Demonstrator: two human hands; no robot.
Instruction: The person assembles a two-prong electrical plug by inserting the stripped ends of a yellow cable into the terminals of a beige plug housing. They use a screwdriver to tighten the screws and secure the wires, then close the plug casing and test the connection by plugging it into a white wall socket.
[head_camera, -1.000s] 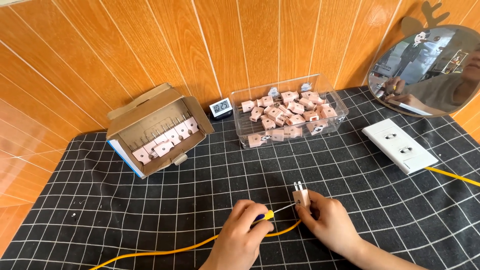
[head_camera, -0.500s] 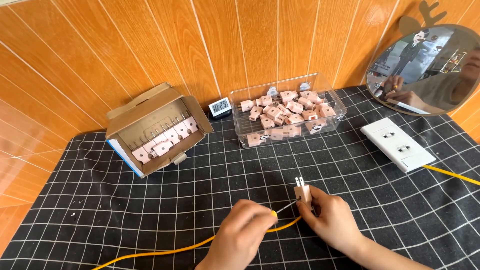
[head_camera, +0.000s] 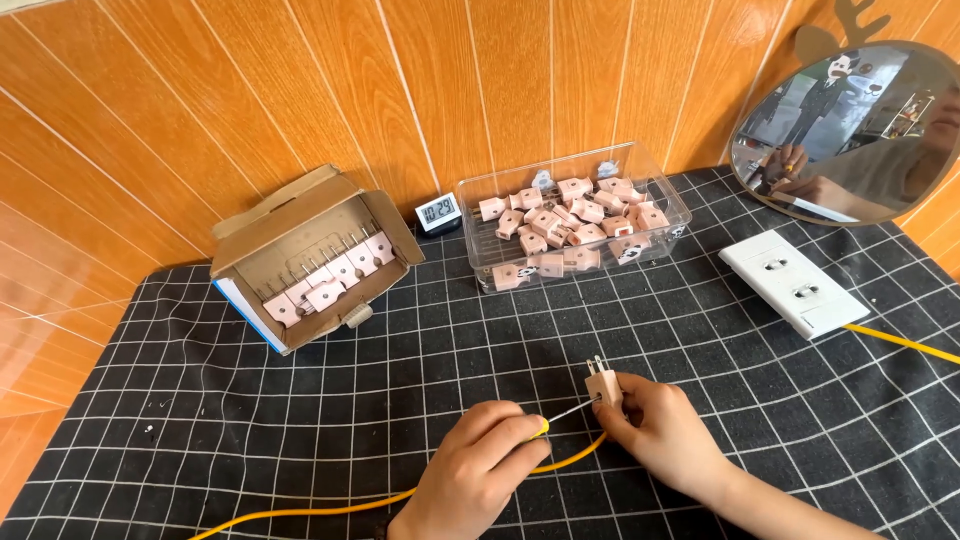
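Two hands are at work low in the head view; the right hand (head_camera: 668, 432) is pinched on a small pink two-pin plug (head_camera: 604, 384), prongs up, held just above the black grid-patterned cloth (head_camera: 300, 420); the left hand (head_camera: 478, 472) is closed on a yellow-handled screwdriver (head_camera: 562, 415), its thin shaft reaching the plug's side. Judged step: turning a screw in the plug body; the next move appears to call for a steady plug and the tip kept square in the screw. A yellow cable (head_camera: 380, 498) runs under both hands. Beyond stand a clear bin of pink plugs (head_camera: 572, 222), a cardboard box of plugs (head_camera: 315, 262), a small digital clock (head_camera: 438, 211), a white wall socket (head_camera: 795, 283) and a round mirror (head_camera: 850, 130). Against one second ago, the screwdriver's yellow handle is more covered by the left hand; the plug sits in much the same place.
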